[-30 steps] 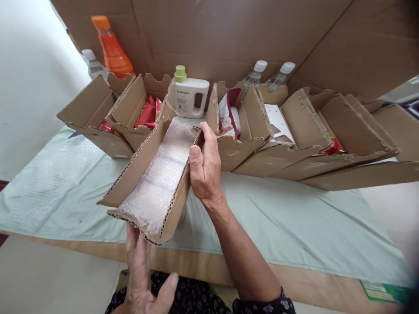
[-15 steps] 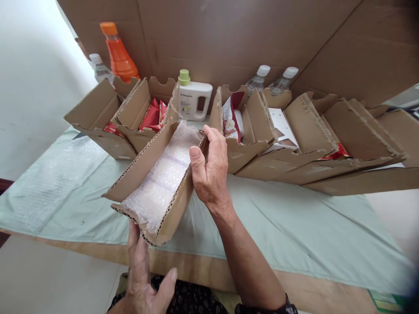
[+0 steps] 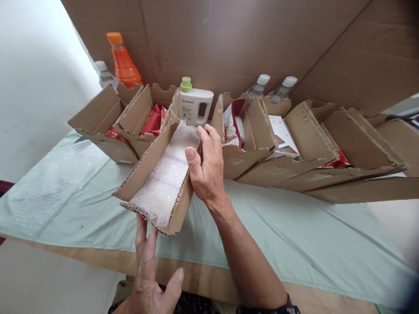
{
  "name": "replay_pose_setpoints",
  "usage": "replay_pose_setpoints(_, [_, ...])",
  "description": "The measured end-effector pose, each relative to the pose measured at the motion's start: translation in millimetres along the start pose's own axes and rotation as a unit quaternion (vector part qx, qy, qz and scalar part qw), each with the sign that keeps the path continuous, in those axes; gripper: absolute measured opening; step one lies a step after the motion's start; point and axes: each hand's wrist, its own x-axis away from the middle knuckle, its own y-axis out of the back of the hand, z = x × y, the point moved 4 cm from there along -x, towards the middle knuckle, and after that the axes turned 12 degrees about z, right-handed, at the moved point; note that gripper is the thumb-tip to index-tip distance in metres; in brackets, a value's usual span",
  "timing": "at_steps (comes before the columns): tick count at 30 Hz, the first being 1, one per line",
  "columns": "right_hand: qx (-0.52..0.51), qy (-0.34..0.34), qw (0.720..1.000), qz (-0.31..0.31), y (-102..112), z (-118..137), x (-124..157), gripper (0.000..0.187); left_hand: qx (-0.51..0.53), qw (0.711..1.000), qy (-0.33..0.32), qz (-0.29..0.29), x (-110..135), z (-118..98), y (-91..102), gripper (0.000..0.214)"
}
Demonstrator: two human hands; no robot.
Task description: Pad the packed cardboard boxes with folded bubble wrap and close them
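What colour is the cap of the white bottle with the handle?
The cap is light green, best seen in the head view.

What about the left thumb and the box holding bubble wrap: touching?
Apart: the head view shows pale green cloth between the left thumb and the box.

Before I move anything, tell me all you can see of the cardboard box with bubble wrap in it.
The box is brown, open-topped, long and narrow, apparently corrugated cardboard with rough-cut rims. It slants across the view, near end toward the lower left. Bubble wrap lies along its inside. The right hand is against its right wall; the left hand reaches fingers to its near end, contact hidden.
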Motion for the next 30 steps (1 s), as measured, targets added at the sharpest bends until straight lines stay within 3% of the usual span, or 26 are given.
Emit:
replay_pose_setpoints(3, [-0.005,0.035,0.999,-0.005,7.2,1.7,5.2,0.059,0.008,1.000,-0.009,0.002,-6.3,-4.3,-4.7,0.107])
replay_pose_setpoints(5, [0.002,0.055,0.997,-0.046,18.4,3.7,8.7,0.051,-0.003,1.000,-0.020,0.012,-13.5,-8.7,-8.6,0.108])
replay_pose_setpoints(11, [0.053,0.009,0.982,-0.178,62.0,-12.6,4.6,0.034,-0.081,0.995,-0.051,0.005,-44.5,-28.6,-19.1,0.099])
replay_pose_setpoints(16, [0.039,0.001,0.988,-0.147,79.9,-33.1,-2.9,0.025,-0.063,0.996,-0.051,0.024,-69.0,-36.0,-31.6,0.096])
replay_pose_setpoints(22, [0.054,-0.009,0.978,-0.201,100.1,-25.2,2.8,0.025,-0.030,0.997,-0.064,0.025,-111.8,-32.5,-50.5,0.100])
replay_pose_setpoints(30, [0.000,-0.062,0.979,-0.192,111.3,-36.2,1.3,0.021,0.016,0.998,-0.044,0.041,-168.4,-27.4,-58.9,0.096])
